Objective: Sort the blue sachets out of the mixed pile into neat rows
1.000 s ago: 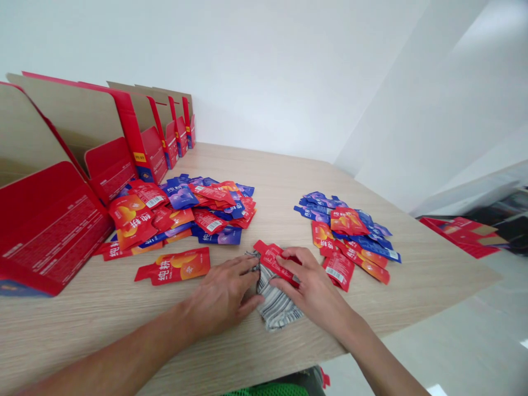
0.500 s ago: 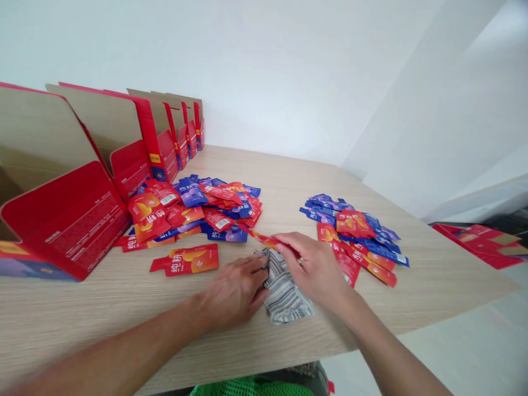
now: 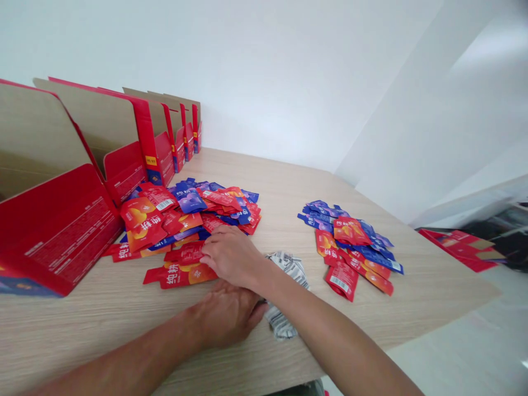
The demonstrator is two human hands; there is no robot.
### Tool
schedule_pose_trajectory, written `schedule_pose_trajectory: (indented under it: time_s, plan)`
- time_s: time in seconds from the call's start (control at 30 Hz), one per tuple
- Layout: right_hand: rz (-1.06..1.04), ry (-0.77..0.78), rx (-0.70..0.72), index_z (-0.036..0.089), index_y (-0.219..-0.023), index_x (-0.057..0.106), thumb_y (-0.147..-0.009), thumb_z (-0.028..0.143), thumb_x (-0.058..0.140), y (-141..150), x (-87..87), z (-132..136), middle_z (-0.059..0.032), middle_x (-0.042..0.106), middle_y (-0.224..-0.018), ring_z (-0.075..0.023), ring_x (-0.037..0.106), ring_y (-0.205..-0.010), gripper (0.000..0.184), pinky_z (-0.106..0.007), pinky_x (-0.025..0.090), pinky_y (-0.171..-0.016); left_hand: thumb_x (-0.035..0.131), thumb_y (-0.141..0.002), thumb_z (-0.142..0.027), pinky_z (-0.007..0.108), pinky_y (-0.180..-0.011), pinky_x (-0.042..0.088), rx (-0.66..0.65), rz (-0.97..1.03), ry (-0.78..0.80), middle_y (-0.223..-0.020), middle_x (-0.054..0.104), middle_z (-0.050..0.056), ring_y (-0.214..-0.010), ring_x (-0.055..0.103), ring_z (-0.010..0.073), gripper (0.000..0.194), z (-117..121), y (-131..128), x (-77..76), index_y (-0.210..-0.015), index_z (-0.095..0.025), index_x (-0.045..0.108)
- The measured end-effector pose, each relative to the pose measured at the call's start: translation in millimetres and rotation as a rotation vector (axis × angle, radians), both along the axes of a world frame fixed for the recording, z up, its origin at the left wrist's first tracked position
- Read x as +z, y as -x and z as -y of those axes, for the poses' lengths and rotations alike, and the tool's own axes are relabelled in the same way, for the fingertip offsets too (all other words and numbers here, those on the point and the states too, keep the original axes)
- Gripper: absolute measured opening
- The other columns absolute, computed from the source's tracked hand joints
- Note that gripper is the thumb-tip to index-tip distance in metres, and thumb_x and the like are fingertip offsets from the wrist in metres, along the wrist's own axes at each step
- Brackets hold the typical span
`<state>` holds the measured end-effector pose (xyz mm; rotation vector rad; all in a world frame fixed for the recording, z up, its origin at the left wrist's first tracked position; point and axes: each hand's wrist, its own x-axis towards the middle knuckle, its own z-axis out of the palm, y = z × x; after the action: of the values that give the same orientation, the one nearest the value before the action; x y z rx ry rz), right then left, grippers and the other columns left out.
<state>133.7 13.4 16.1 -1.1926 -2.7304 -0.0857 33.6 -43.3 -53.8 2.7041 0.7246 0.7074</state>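
My right hand [image 3: 235, 257] reaches across to the left, over my left hand. Its fingers are closed on a red pouch [image 3: 185, 252], which overlaps another red pouch [image 3: 169, 278] lying flat on the table. My left hand [image 3: 229, 313] rests low on the tabletop beside a crumpled grey-striped cloth [image 3: 282, 324]. The left thumb is at the cloth's edge, while the right wrist and forearm hide the other left fingers and part of the cloth. Just beyond my right hand lies a heap of red and blue pouches [image 3: 190, 198].
Open red cardboard boxes [image 3: 70, 231] stand in a row along the left side. A second pile of red and blue pouches [image 3: 350, 231] is on the right of the wooden table [image 3: 280, 170]. Past the table's right edge sits a red carton [image 3: 457, 247]. A white wall rises behind.
My right hand has moved left from over the cloth, carrying the red pouch to the flat one. My left hand has stayed near the cloth. The view has shifted slightly.
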Motion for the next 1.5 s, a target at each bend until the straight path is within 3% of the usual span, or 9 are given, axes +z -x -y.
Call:
schedule_pose_trajectory:
  time_s: [0.2,0.4,0.6,0.73,0.93,1.07,1.17,1.33,1.5]
  plan:
    - [-0.115,0.134,-0.328,0.015,-0.131,0.070,-0.102,0.043,0.065,-64,34.6,49,-0.0167,0.069,-0.137,-0.0312,0.061,-0.132,0.041,-0.046,0.046,-0.112,0.064,-0.093,-0.024,0.058,-0.116,0.046,0.036,-0.068,0.122,-0.148,0.062,0.020,-0.138,0.057,0.0405,0.045,-2,-1,13.2,-0.137,-0.017,0.063]
    - [-0.110,0.465,-0.712,0.013,-0.166,0.033,-0.065,0.034,0.099,-136,33.2,110,-0.0254,0.040,-0.165,-0.0408,0.042,-0.152,0.122,-0.053,0.038,-0.123,0.069,-0.089,-0.023,0.066,-0.125,0.026,0.059,-0.062,0.208,-0.164,0.042,0.022,-0.156,0.033,0.0412,0.028,-7,-12,12.3,-0.116,-0.018,0.062]
    - [-0.453,0.398,-0.564,0.013,-0.158,0.044,-0.068,0.021,0.094,-135,-5.5,112,-0.0196,0.055,-0.152,-0.0312,0.056,-0.139,0.103,-0.043,0.043,-0.120,0.071,-0.080,-0.014,0.056,-0.109,0.045,0.096,0.139,0.378,-0.120,0.070,0.012,-0.117,0.065,0.0326,0.038,-11,-21,19.5,-0.114,-0.022,0.056]
    - [-0.664,0.252,-0.513,0.016,-0.155,0.046,-0.070,0.010,0.083,-123,-24.1,101,-0.0174,0.057,-0.152,-0.0293,0.057,-0.139,0.093,-0.045,0.043,-0.119,0.075,-0.074,-0.014,0.044,-0.101,0.050,0.167,0.469,0.682,-0.124,0.069,0.012,-0.114,0.067,0.0292,0.061,-14,-19,22.5,-0.130,-0.020,0.052]
    - [-0.861,0.074,-0.447,0.020,-0.142,0.054,-0.073,0.011,0.078,-93,-23.1,95,-0.0109,0.068,-0.132,-0.0254,0.066,-0.120,0.073,-0.041,0.052,-0.106,0.087,-0.067,-0.027,0.035,-0.090,0.056,0.022,0.877,1.413,-0.122,0.073,0.011,-0.109,0.070,0.0272,0.064,-12,-8,39.1,-0.124,-0.018,0.061]
    - [-0.742,0.184,-0.376,0.023,-0.152,0.048,-0.076,0.026,0.087,-104,-11.7,97,-0.0126,0.063,-0.143,-0.0271,0.063,-0.127,0.086,-0.043,0.051,-0.109,0.091,-0.070,-0.029,0.031,-0.071,0.059,0.087,0.932,1.607,-0.111,0.076,0.009,-0.087,0.074,0.0230,0.057,-10,-6,46.6,-0.120,-0.020,0.065]
    - [-0.626,0.183,-0.532,0.021,-0.159,0.041,-0.082,0.047,0.085,-142,-4.0,88,-0.0174,0.057,-0.152,-0.0296,0.063,-0.129,0.092,-0.044,0.053,-0.107,0.087,-0.073,-0.021,0.032,-0.068,0.061,0.166,0.952,1.656,-0.102,0.077,0.009,-0.078,0.073,0.0213,0.048,-12,-9,45.7,-0.116,-0.018,0.067]
    - [-0.074,0.062,-1.134,0.003,-0.146,0.053,-0.101,0.049,0.063,-215,-5.1,46,-0.0316,0.062,-0.141,-0.0387,0.060,-0.135,0.065,-0.047,0.047,-0.110,0.081,-0.078,-0.014,0.032,-0.068,0.064,0.191,0.993,1.661,-0.099,0.077,0.008,-0.076,0.074,0.0204,0.035,-15,-14,43.3,-0.111,-0.017,0.069]
    - [0.106,0.113,-1.171,0.000,-0.135,0.059,-0.102,0.034,0.060,-225,-20.1,23,-0.0318,0.071,-0.124,-0.0410,0.069,-0.120,0.047,-0.044,0.052,-0.096,0.079,-0.079,-0.012,0.031,-0.068,0.064,0.200,1.019,1.666,-0.100,0.078,0.009,-0.076,0.075,0.0197,0.037,-16,-14,43.4,-0.114,-0.017,0.069]
